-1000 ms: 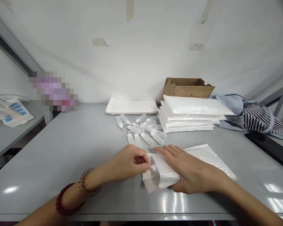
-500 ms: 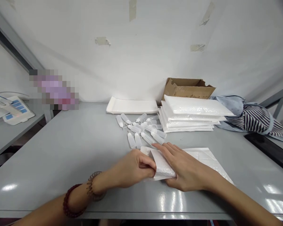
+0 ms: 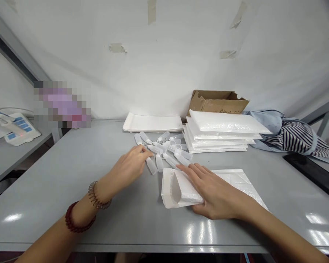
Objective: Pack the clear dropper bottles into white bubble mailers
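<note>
My right hand grips a white bubble mailer on the table, thumb at its near edge and fingers across its top. The mailer's mouth gapes open toward the left, with its flap spread out. My left hand has its fingers pinched at the top end of a small translucent squeeze bottle, at the left front of a loose cluster. Several more squeeze bottles lie beside it, some with caps on thin loops. The left fingertips are partly hidden.
Behind the bottles lies a flat stack of white mailers. Padded, filled-looking mailers are piled to its right, before a cardboard box. Folded cloth and a black phone-like object lie at the right.
My left hand has left the mailer's mouth and moved up and left to the bottles. The mailer's opening now shows, while my right hand stays on it.
</note>
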`<act>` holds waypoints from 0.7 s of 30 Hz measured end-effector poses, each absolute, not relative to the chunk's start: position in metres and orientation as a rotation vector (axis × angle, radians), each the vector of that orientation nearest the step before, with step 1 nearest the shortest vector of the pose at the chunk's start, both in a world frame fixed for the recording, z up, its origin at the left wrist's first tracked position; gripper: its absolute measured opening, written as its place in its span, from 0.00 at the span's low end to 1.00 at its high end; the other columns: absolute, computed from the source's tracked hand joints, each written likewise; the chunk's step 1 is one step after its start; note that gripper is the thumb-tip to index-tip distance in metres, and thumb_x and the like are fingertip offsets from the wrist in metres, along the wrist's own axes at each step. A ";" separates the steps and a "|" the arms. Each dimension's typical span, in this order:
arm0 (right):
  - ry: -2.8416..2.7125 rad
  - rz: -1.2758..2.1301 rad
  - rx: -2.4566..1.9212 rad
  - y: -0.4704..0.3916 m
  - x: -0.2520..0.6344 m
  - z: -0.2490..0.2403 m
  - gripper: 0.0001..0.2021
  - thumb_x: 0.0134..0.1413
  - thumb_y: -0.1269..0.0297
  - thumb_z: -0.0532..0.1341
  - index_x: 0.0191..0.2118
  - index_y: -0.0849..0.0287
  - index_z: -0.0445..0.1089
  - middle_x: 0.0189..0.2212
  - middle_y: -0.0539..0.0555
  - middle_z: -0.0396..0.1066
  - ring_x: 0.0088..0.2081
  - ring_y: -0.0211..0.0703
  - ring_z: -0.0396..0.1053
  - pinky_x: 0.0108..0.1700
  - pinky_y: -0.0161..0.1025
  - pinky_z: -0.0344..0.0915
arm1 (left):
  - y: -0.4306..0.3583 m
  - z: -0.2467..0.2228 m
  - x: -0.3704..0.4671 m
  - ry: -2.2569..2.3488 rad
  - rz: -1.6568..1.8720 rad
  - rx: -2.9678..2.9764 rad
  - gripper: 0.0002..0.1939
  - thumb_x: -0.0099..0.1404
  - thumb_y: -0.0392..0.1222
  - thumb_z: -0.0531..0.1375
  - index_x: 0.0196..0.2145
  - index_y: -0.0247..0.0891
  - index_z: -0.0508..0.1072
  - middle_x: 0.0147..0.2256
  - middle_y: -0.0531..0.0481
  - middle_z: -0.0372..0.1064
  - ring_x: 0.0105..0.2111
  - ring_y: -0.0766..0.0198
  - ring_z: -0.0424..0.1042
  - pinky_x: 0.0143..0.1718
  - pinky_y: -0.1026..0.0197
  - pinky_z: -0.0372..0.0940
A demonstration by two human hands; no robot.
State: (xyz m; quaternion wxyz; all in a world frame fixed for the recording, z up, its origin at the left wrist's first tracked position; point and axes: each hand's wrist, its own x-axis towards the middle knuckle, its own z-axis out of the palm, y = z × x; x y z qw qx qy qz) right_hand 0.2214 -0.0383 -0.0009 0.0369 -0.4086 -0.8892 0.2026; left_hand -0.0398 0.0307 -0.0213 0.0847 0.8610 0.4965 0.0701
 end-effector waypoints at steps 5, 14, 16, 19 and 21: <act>-2.738 0.624 -1.247 -0.038 0.221 -0.002 0.41 0.43 0.67 0.60 0.64 0.65 0.45 0.51 0.63 0.59 0.51 0.57 0.56 0.54 0.53 0.57 | 0.031 -0.019 -0.044 1.492 0.156 2.563 0.15 0.66 0.35 0.47 0.38 0.40 0.73 0.40 0.45 0.67 0.40 0.56 0.68 0.33 0.59 0.63; -2.720 0.565 -1.293 -0.035 0.225 -0.003 0.41 0.43 0.67 0.59 0.64 0.64 0.43 0.51 0.64 0.59 0.52 0.59 0.57 0.53 0.55 0.57 | 0.031 0.009 -0.058 1.387 0.090 2.457 0.12 0.63 0.38 0.52 0.30 0.40 0.76 0.29 0.51 0.72 0.29 0.62 0.70 0.28 0.63 0.59; -2.716 0.549 -1.310 -0.034 0.226 -0.003 0.41 0.43 0.67 0.59 0.64 0.64 0.43 0.52 0.65 0.59 0.52 0.59 0.57 0.52 0.55 0.57 | 0.031 0.017 -0.064 1.327 0.092 2.352 0.10 0.61 0.39 0.55 0.30 0.42 0.77 0.28 0.53 0.74 0.27 0.64 0.69 0.27 0.65 0.59; -2.728 0.545 -1.305 -0.033 0.226 -0.002 0.41 0.43 0.68 0.59 0.64 0.66 0.43 0.51 0.65 0.59 0.51 0.58 0.57 0.52 0.54 0.58 | 0.028 0.027 -0.064 1.191 0.079 2.274 0.10 0.60 0.37 0.56 0.30 0.43 0.78 0.29 0.56 0.74 0.27 0.67 0.69 0.27 0.68 0.58; -2.735 0.553 -1.264 -0.033 0.225 -0.002 0.41 0.43 0.68 0.59 0.64 0.66 0.44 0.51 0.64 0.59 0.51 0.57 0.56 0.53 0.53 0.57 | 0.022 0.029 -0.055 1.071 0.066 2.282 0.10 0.61 0.34 0.56 0.30 0.42 0.78 0.29 0.56 0.74 0.28 0.68 0.69 0.29 0.69 0.58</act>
